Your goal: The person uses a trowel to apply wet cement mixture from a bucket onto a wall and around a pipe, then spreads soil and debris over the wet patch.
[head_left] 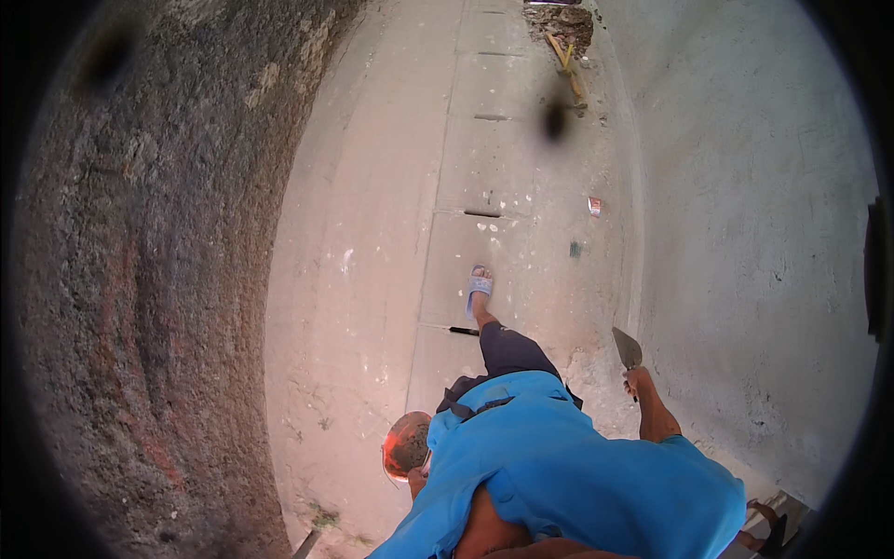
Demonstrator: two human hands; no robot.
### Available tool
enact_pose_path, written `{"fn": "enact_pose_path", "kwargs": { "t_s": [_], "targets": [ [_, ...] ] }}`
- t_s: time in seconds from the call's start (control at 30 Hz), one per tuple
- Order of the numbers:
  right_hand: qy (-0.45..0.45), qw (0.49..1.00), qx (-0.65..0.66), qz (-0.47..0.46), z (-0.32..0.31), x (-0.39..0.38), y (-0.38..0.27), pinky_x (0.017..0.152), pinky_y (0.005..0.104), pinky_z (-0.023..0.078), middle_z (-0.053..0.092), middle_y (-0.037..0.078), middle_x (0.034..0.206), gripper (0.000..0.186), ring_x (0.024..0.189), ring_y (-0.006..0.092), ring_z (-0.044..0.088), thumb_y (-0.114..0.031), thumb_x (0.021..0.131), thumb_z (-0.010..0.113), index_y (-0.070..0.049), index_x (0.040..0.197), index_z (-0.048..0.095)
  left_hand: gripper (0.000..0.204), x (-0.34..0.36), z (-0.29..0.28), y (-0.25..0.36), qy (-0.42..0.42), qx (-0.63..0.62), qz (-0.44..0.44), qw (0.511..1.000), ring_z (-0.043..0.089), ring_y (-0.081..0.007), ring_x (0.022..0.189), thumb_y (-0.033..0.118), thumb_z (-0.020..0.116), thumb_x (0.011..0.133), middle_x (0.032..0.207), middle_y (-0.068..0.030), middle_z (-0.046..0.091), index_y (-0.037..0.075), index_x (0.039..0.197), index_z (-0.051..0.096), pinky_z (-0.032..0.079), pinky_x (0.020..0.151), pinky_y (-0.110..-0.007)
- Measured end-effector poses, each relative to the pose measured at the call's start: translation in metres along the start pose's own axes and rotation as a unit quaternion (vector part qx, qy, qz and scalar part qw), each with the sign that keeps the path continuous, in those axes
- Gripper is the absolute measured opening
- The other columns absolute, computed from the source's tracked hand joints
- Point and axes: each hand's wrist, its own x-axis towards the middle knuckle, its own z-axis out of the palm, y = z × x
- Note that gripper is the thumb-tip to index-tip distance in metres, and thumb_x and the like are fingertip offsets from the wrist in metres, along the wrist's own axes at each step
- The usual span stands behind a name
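My right hand (637, 382) is closed on the handle of a pointing trowel (628, 346), whose metal blade points forward beside the pale right wall. Low at my left side, my left hand (417, 479) grips an orange bucket (400, 449) with dark grimy insides; my blue shirt partly hides that hand and the bucket. One sandalled foot (478, 289) is forward on the concrete walkway (363, 233).
A rough dark wall (149, 279) lines the left, a smooth pale wall (745, 233) the right. Slotted covers (482, 213) run along the walkway. Rubble with yellow sticks (566, 56) lies at the far right. A person's limb (764, 512) shows at the lower right edge.
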Motion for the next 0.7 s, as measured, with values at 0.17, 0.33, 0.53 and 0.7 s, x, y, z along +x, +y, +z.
{"fn": "enact_pose_path", "kwargs": {
  "t_s": [0.17, 0.33, 0.53, 0.7],
  "targets": [
    [0.094, 0.995, 0.011, 0.015, 0.08, -0.044, -0.19, 0.039, 0.0449, 0.044, 0.063, 0.022, 0.066, 0.028, 0.048, 0.0306, 0.06, -0.018, 0.089, 0.053, 0.006, 0.082, 0.065, 0.029, 0.077, 0.14, 0.24, 0.054, -0.146, 0.015, 0.988, 0.069, -0.0329, 0.097, 0.007, 0.047, 0.087, 0.1, -0.0202, 0.063, -0.007, 0.108, 0.061, 0.064, 0.085, -0.042],
    [0.011, 0.981, -0.048, -0.19, 0.106, -0.113, -0.491, 0.043, 0.0406, 0.046, 0.063, 0.015, 0.061, 0.035, 0.05, 0.0265, 0.061, -0.03, 0.088, 0.063, 0.002, 0.074, 0.066, 0.031, 0.111, 0.287, 0.409, 0.031, -0.184, 0.032, 0.982, 0.069, -0.0327, 0.098, 0.011, 0.047, 0.088, 0.103, -0.0193, 0.064, -0.005, 0.11, 0.061, 0.064, 0.085, -0.042],
    [-0.033, 0.903, -0.186, -0.386, 0.117, -0.143, -0.875, 0.095, 0.0486, 0.052, 0.069, 0.028, 0.116, 0.049, 0.112, 0.0411, 0.066, -0.04, 0.088, 0.066, -0.001, 0.12, 0.066, 0.033, 0.165, 0.457, 0.575, -0.001, -0.194, 0.058, 0.979, 0.069, -0.0324, 0.099, 0.015, 0.046, 0.089, 0.105, -0.0183, 0.064, -0.003, 0.112, 0.061, 0.064, 0.085, -0.042],
    [-0.025, 0.895, -0.19, -0.404, 0.108, -0.074, -1.062, 0.095, 0.0508, 0.051, 0.067, 0.027, 0.121, 0.052, 0.115, 0.0423, 0.064, -0.04, 0.089, 0.067, -0.004, 0.127, 0.061, 0.036, 0.203, 0.602, 0.719, -0.012, -0.186, 0.059, 0.981, 0.07, -0.0321, 0.1, 0.019, 0.045, 0.09, 0.107, -0.0175, 0.065, -0.002, 0.114, 0.062, 0.063, 0.085, -0.041]
  ]
}}
